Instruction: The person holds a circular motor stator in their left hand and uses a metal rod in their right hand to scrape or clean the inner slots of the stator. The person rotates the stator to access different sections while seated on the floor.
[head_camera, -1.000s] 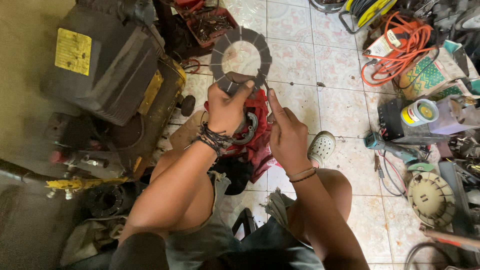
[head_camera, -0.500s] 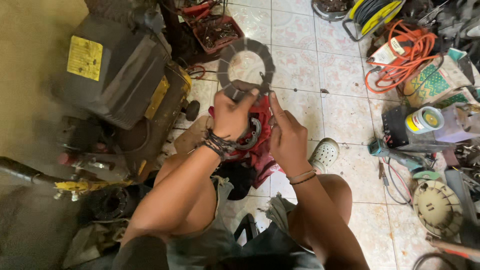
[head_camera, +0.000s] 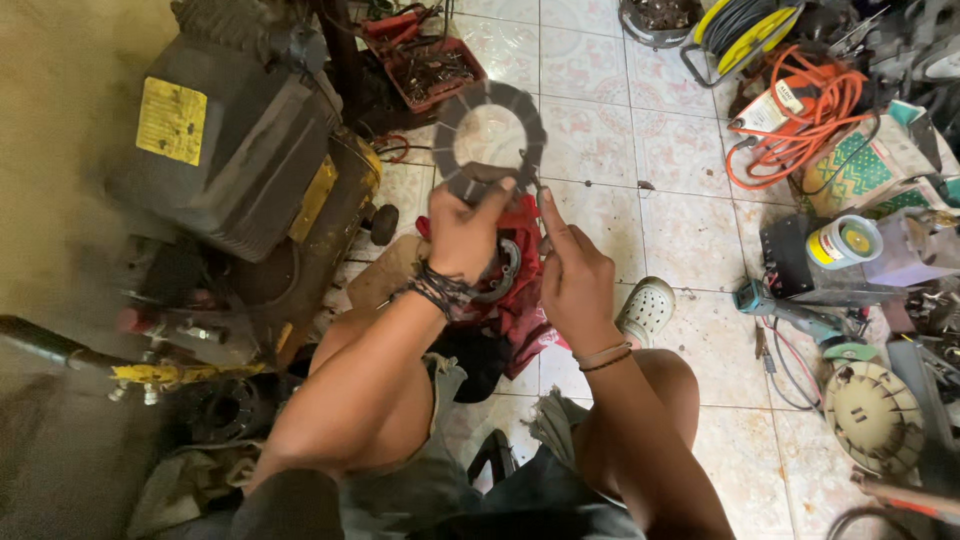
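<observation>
The person sits low over a tiled floor (head_camera: 690, 230), bare knees at the bottom of the view and both forearms reaching forward between them. The left hand (head_camera: 468, 235), with a bundle of dark cord bracelets (head_camera: 437, 290) at the wrist, has its fingers (head_camera: 490, 200) curled shut around the lower rim of a flat grey friction ring (head_camera: 447, 125), holding it upright in the air so that the floor tiles show through its wide centre hole. The right hand (head_camera: 575, 275), with thin bands at its wrist, is just beside the left; its fingers are pinched closed on a slim metal tool (head_camera: 540, 195) whose upper end touches the ring's lower right edge. Whether the tool is a pick or a small screwdriver cannot be told.

Below the hands, a red cloth (head_camera: 520, 300) lies on the floor with a curved metal part resting on it. A pale clog (head_camera: 645, 310) sits just to the right of the cloth. To the left stands a large dark engine-like machine (head_camera: 235, 170) with a yellow label. Right of the person, a teal power tool (head_camera: 780, 305), a round cream-coloured cover (head_camera: 870, 415) and a yellow-topped can (head_camera: 843, 242) lie among clutter. Farther off are a red tray of small parts (head_camera: 425, 60), a coiled orange cable (head_camera: 800, 125) and a yellow cable reel (head_camera: 745, 25).
</observation>
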